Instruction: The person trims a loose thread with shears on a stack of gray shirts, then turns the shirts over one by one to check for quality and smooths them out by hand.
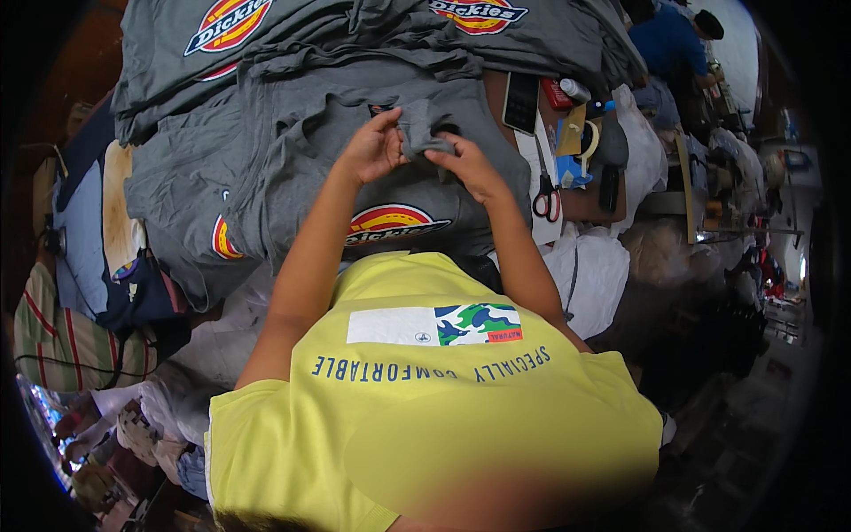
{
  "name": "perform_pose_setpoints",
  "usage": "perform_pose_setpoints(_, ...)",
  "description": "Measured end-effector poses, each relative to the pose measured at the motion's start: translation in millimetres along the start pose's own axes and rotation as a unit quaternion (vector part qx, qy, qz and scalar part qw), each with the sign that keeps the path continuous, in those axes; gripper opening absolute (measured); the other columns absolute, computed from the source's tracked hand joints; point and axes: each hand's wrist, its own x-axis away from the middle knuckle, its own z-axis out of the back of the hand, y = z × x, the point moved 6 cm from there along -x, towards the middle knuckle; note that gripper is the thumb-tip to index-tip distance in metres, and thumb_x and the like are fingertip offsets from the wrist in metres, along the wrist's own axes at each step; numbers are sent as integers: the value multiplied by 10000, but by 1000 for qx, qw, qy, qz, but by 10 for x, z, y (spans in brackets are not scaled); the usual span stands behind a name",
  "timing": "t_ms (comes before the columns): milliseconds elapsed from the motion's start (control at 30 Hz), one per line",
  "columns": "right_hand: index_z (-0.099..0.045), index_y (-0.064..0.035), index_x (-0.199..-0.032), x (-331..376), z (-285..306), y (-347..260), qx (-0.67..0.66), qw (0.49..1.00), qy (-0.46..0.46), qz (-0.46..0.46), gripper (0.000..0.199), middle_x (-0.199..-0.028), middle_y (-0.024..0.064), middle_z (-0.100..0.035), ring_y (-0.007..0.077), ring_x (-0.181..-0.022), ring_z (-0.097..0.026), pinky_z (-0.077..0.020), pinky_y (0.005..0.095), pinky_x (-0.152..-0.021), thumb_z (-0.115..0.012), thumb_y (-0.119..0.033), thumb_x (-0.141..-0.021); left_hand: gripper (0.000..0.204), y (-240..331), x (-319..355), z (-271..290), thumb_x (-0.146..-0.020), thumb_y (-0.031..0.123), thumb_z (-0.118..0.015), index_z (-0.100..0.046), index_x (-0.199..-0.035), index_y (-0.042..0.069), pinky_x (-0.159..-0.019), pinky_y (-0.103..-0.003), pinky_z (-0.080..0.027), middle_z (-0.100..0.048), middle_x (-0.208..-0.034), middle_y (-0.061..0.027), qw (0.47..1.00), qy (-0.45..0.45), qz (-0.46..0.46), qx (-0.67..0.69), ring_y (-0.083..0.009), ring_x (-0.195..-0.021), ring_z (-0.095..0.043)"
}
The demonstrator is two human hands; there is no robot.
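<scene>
A grey T-shirt (306, 146) with a bright red-and-yellow chest print lies spread in front of me, its collar toward the far side. Both hands work at the shirt's neck, close to a small dark label. My left hand (376, 147) has its fingers curled against the cloth beside that label. A bunched fold of grey fabric is pinched between the thumb and fingers of my right hand (470, 166). Whether anything small sits inside the fold I cannot make out.
More grey printed shirts (328, 22) are piled at the far side. To the right lie a phone (520, 100), scissors (548, 200) with dark red handles, and a tape roll (589, 140). White plastic bags (589, 270) hang nearby. Another person (667, 43) in blue works at the far right.
</scene>
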Motion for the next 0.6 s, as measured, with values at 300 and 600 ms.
perform_pose_setpoints(300,-515,-14,-1045,-83,216,-111,-273,961,33,22,294,-1017,79,-577,153,-945,-547,-407,287,-862,-601,-161,-806,389,301,157,-302,-723,6,-446,-516,-1102,55,-809,-293,-417,-580,-1005,-73,842,172,-125,-496,-180,-888,-547)
perform_pose_setpoints(600,-494,0,-1072,60,415,-108,-381,923,23,-46,370,-1019,111,-576,205,-924,-572,-452,327,-833,-653,-92,-751,302,1213,1495,532,-769,237,-576,-578,-976,17,-742,-344,-436,-615,-864,-148,417,557,-10,-719,-263,-824,-582)
